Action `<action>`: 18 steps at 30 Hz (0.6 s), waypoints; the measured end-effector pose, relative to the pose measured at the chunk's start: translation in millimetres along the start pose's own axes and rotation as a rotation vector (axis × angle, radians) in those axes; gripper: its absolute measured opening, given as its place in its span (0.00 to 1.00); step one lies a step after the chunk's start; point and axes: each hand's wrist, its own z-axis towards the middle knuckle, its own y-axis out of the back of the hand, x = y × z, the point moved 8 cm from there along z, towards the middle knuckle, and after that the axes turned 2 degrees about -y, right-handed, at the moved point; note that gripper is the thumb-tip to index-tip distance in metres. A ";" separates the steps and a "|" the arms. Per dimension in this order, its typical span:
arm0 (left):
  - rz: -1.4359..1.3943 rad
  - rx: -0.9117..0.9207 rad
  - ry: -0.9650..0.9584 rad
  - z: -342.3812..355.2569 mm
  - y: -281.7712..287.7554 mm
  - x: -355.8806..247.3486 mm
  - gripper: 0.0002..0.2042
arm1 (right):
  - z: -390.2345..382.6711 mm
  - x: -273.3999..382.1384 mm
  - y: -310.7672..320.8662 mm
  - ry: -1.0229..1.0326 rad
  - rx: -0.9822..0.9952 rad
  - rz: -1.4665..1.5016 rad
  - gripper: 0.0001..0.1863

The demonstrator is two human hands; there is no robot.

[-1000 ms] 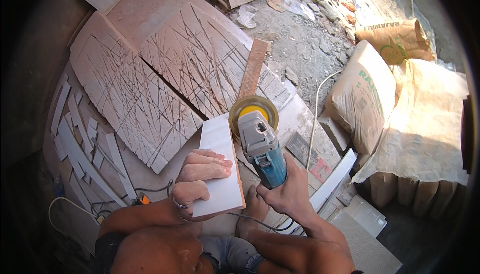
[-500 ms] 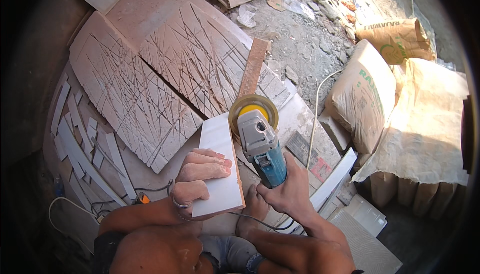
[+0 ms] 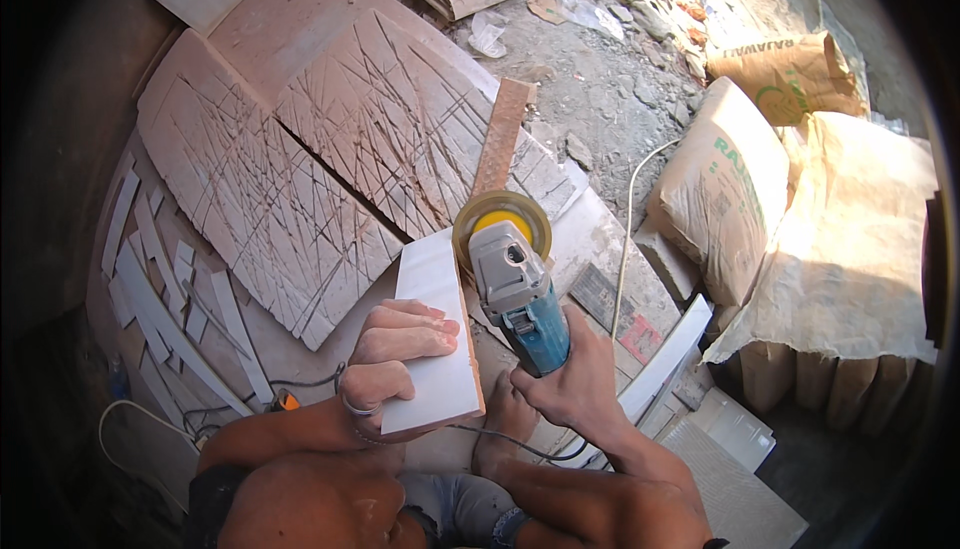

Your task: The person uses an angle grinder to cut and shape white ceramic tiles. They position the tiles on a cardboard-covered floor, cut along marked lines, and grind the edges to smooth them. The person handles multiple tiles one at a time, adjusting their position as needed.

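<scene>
My left hand (image 3: 398, 354) is closed around a white tile strip (image 3: 432, 289), its fingers curled over the glazed face. The strip's right edge shows reddish-brown clay. In my right hand (image 3: 572, 374) is a teal angle grinder (image 3: 538, 327) with a grey head, gripped by its body. The grinder's round disc (image 3: 542, 234), with a yellow centre, lies against or very close to the upper right edge of the strip; I cannot tell if they touch. A dark cord (image 3: 520, 441) runs below the grinder, past my foot (image 3: 500, 429).
Large scored boards (image 3: 340, 149) lie ahead, with a flat rusty bar (image 3: 503, 134) at their right. Narrow white offcuts (image 3: 165, 294) are scattered at left. Paper sacks (image 3: 725, 189) stand at right, beside a pale cable (image 3: 628, 239). Rubble (image 3: 640, 44) covers the ground beyond.
The view has shifted very slightly. Both hands, the tile strip and the grinder keep nearly the same position relative to each other.
</scene>
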 end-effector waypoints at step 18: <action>0.009 -0.011 -0.006 -1.1 -0.4 0.5 0.28 | -0.1 2.5 0.5 -0.033 0.017 0.013 0.30</action>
